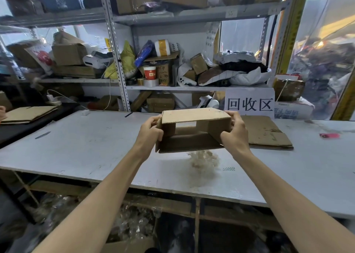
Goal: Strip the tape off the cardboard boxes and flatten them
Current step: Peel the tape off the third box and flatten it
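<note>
- Below the table's near edge lies a heap of crumpled clear plastic (132, 224).
- The white table (76, 147) runs across the view. On it, just under the box, sits a pale crumpled clump (203, 159); it is too blurred to tell what it is.
- The cardboard box (194, 118) is held in the air above the middle of the table, its open side towards the person. A gap shows between the flaps at its far end.
- The left hand (148, 131) grips the box's left wall, fingers curled round the edge.
- The right hand (235, 135) grips the right wall, fingers wrapped over the upper corner.
- Just behind the right hand a flattened sheet of cardboard (269, 133) lies on the table, and a small pink thing (329, 135) lies further right.
- A white sign (249, 103) with large black characters stands at the table's back edge.
- Metal shelves (123, 60) behind hold boxes, bags, a red paper cup (149, 73) and a roll of tape (151, 82).
</note>
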`<action>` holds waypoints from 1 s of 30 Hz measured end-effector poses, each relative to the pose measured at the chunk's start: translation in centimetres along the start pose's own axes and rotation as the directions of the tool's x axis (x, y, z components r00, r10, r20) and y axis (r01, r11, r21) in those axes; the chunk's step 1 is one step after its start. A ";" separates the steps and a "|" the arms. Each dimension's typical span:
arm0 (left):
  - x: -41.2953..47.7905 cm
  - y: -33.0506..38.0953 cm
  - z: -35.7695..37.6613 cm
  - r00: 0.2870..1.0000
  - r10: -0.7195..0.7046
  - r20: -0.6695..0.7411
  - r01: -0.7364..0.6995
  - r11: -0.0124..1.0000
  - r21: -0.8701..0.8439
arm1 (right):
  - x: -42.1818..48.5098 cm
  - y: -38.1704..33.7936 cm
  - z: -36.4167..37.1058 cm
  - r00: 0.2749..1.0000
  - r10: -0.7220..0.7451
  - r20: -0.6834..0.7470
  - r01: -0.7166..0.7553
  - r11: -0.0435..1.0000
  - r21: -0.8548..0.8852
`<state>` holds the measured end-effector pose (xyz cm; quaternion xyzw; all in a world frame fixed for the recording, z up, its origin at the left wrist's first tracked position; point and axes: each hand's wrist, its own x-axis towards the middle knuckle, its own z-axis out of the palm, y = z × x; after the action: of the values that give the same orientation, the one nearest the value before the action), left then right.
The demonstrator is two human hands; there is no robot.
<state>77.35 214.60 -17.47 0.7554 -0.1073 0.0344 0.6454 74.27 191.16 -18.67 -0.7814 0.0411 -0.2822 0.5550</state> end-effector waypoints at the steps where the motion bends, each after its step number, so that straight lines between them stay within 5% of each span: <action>1: -0.1 0.2 -0.1 0.999 -0.001 0.046 0.003 0.998 -0.061 | 0.0 -0.2 -0.2 0.999 0.032 0.016 -0.033 0.995 0.096; 4: -0.2 0.4 -0.1 0.991 -0.052 0.123 0.087 0.949 -0.302 | 0.1 -1.0 -0.6 0.994 0.098 0.044 -0.107 0.955 0.276; 8: 0.4 0.6 0.1 0.990 -0.117 -0.077 0.069 0.885 -0.460 | 0.7 -1.7 -0.9 0.987 0.100 0.128 -0.145 0.900 0.412; 15: 1.4 1.3 -0.7 0.997 -0.029 -0.074 -0.004 0.909 -0.416 | 1.5 -2.3 -1.7 0.976 -0.051 0.211 0.002 0.974 0.228; 19: 1.7 1.2 -0.8 0.982 -0.093 -0.163 0.008 0.889 -0.459 | 1.4 -2.1 -1.1 0.998 0.018 0.061 -0.035 0.953 0.302; 23: 2.4 0.6 -1.0 0.956 -0.127 -0.263 0.024 0.932 -0.361 | 1.7 -1.6 -0.9 1.000 0.019 -0.012 -0.014 0.950 0.311; 30: 2.8 0.2 -1.6 0.964 -0.036 -0.263 0.015 0.997 -0.081 | 1.7 -2.1 -1.0 0.996 0.004 0.086 -0.029 0.958 0.285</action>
<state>80.19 215.83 -16.51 0.7195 -0.0118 0.1225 0.6835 74.68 190.51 -15.93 -0.7037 -0.0171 -0.2474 0.6658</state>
